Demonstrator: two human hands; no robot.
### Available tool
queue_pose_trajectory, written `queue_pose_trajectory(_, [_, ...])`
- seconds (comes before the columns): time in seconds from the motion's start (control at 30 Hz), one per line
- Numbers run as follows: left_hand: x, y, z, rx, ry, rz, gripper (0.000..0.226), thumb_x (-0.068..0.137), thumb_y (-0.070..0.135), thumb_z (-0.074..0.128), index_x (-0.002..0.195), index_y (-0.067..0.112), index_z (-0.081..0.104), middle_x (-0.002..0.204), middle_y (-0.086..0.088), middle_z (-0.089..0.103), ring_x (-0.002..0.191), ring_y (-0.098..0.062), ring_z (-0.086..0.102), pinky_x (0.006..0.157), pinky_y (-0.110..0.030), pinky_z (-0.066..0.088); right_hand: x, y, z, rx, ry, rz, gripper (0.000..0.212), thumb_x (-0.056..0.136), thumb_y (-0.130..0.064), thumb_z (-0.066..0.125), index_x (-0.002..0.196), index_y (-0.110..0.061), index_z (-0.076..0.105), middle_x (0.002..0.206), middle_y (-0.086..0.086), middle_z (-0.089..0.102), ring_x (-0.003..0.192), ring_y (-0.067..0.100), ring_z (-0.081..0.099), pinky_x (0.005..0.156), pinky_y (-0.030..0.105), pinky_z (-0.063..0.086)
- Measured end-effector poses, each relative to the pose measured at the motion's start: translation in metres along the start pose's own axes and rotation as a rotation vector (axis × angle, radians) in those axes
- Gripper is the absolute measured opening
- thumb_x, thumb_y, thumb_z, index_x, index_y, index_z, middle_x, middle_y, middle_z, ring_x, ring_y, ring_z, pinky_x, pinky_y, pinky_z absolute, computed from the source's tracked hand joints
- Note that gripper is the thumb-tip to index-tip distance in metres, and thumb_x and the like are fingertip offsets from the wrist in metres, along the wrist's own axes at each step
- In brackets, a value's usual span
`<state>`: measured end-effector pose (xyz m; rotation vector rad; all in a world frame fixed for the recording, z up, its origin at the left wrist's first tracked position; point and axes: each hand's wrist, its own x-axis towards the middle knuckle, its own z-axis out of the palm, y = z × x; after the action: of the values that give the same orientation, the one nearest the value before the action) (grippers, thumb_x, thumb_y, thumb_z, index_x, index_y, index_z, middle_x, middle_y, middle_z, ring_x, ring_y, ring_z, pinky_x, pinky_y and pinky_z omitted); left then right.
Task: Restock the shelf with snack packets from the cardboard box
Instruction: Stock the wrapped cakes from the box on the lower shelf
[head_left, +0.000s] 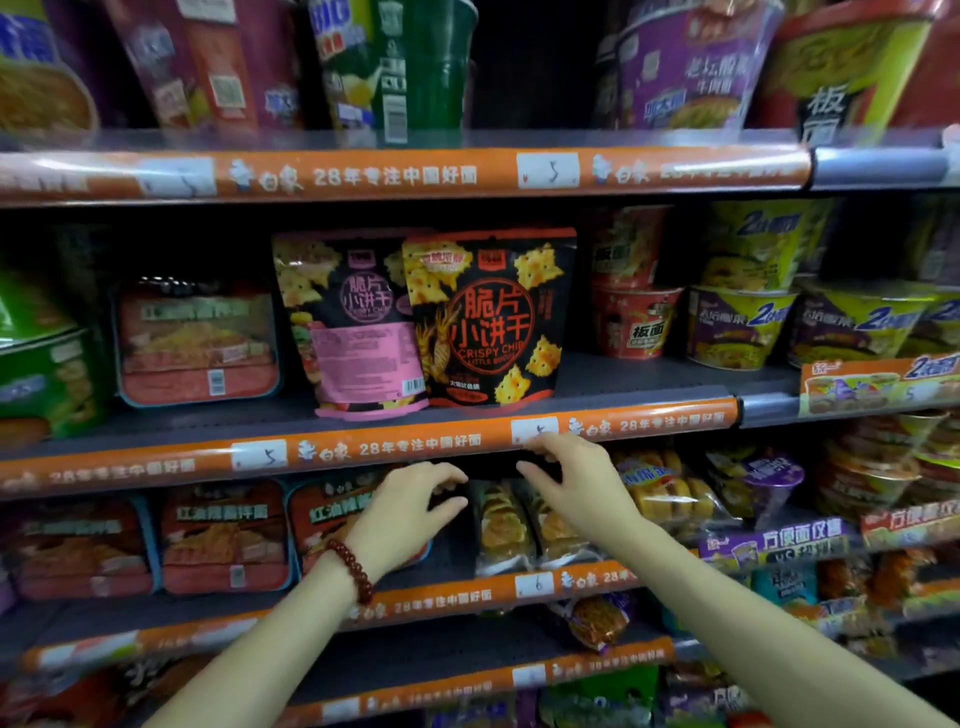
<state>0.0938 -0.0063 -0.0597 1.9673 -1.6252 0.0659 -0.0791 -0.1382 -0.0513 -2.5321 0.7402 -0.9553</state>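
Two snack packets stand upright on the middle shelf (649, 387), side by side and touching: a pink-backed packet (358, 332) on the left, turned so its barcode side faces out, and an orange crispy-chip packet (491, 317) on the right, overlapping the pink one's edge. Both sit near the shelf's front lip, between a red noodle tray (197, 343) on the left and red noodle cups (631, 322) on the right. Both hands hang just below that shelf's orange price strip (405, 447), empty. The left hand (410, 512), with a bead bracelet (353, 569) at the wrist, has its fingers loosely curled around nothing; the right hand (576, 478) is likewise relaxed, fingertips close to the strip, so neither grip holds a packet. Behind the hands, on the shelf below, lie clear bags of biscuits (506, 525). The cardboard box is out of view, so how many packets remain in it cannot be told. Judging by the open floor on the middle shelf to the right of the orange packet, the restocking looks partly done: two packets placed, room left for more, and the pink one perhaps wants turning to face front.
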Motion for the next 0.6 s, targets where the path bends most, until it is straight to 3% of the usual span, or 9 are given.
queue_pose_trajectory(0.17, [0.018,-0.011,-0.069,-0.025,0.202,0.042,0.023,0.086,0.026,0.065,0.108,0.02,0.066,0.102,0.006,0.067,0.093,-0.007,0.062,0.086,-0.03,0.052,0.041,-0.027,-0.033,-0.008,0.209,-0.021,0.027,0.089,-0.033,0.062,0.107,-0.013,0.065,0.098,0.002,0.064,0.09,0.018,0.061,0.077,0.031,0.05])
queue_pose_trajectory(0.3, [0.031,-0.018,-0.113,0.016,0.412,-0.001,0.027,0.087,0.024,0.064,0.11,0.012,0.065,0.106,-0.001,0.065,0.099,-0.015,0.06,0.091,-0.03,0.049,0.071,-0.038,-0.047,0.058,0.369,0.054,0.039,0.086,-0.037,0.065,0.117,-0.014,0.058,0.115,0.002,0.055,0.105,0.018,0.056,0.083,0.028,0.048])
queue_pose_trajectory(0.4, [0.039,-0.027,-0.133,0.025,0.527,-0.049,0.019,0.085,0.024,0.065,0.102,0.014,0.064,0.1,-0.002,0.063,0.096,-0.019,0.061,0.086,-0.033,0.051,0.082,-0.039,-0.046,0.116,0.411,0.109,0.066,0.079,-0.045,0.07,0.133,-0.016,0.044,0.134,0.006,0.045,0.123,0.025,0.045,0.095,0.035,0.044])
queue_pose_trajectory(0.47, [0.043,-0.035,-0.137,0.009,0.581,-0.114,0.021,0.084,0.025,0.067,0.1,0.014,0.06,0.099,-0.004,0.059,0.094,-0.022,0.06,0.082,-0.035,0.051,0.086,-0.039,-0.041,0.181,0.358,0.149,0.092,0.074,-0.049,0.073,0.146,-0.016,0.026,0.147,0.008,0.033,0.135,0.025,0.033,0.104,0.038,0.037])
queue_pose_trajectory(0.6, [0.041,-0.043,-0.125,-0.05,0.607,-0.306,0.056,0.08,0.031,0.071,0.125,0.01,0.045,0.126,-0.015,0.046,0.116,-0.031,0.049,0.094,-0.04,0.043,0.09,-0.037,-0.022,0.305,0.269,0.224,0.124,0.064,-0.049,0.081,0.152,-0.024,-0.003,0.157,0.007,0.018,0.143,0.026,0.023,0.109,0.043,0.032])
